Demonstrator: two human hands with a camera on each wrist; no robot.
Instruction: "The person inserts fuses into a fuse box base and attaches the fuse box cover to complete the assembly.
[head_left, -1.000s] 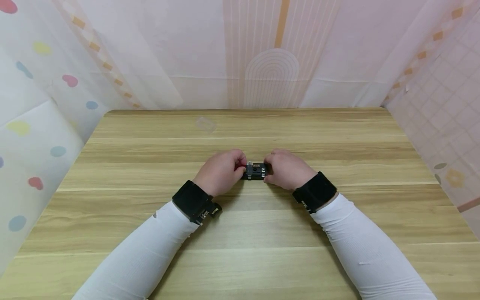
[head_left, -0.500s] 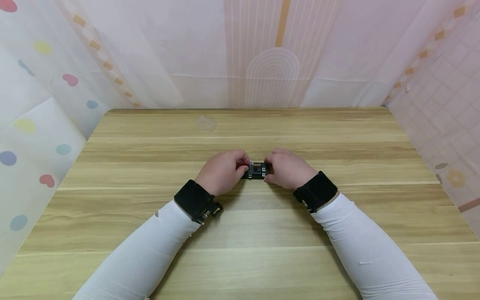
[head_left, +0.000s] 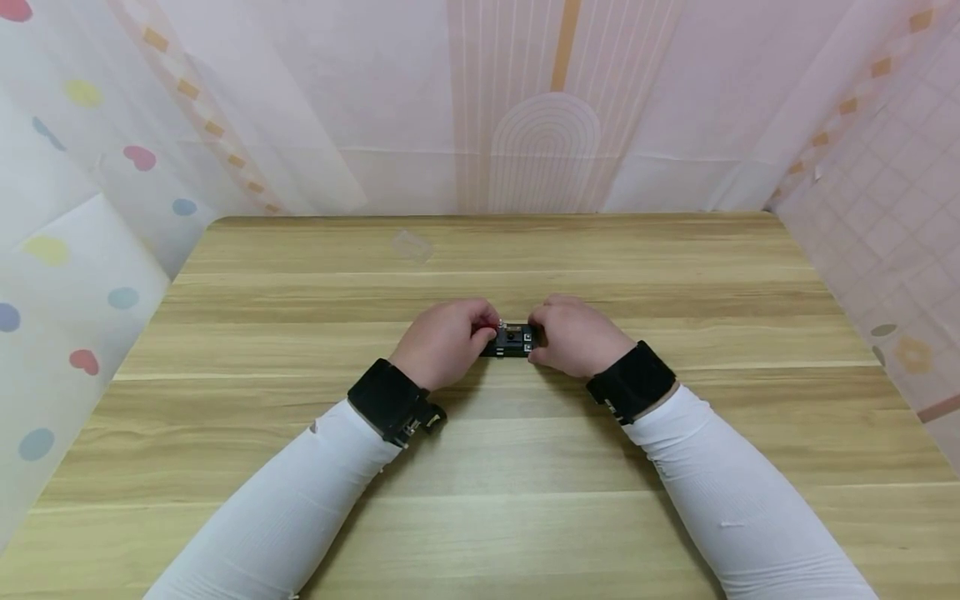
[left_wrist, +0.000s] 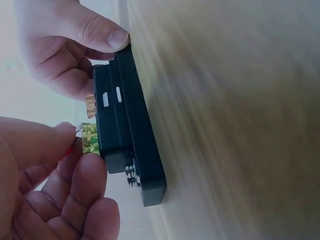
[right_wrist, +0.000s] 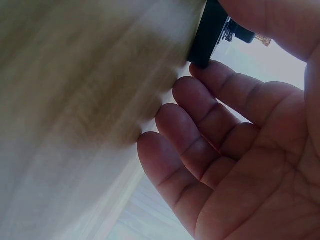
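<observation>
A small black box (head_left: 512, 341) lies flat on the counter (head_left: 480, 450) between both hands. The left hand (head_left: 442, 343) pinches a green fuse (left_wrist: 90, 138) at its top. The right hand (head_left: 576, 337) grips the box's other end.

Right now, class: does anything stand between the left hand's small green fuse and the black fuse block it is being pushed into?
Nothing visible does. The left hand pinches the green fuse, whose end already meets the face of the black fuse block. An amber fuse sits in the block beside it, not in its path. The right hand steadies the block's far end.
</observation>
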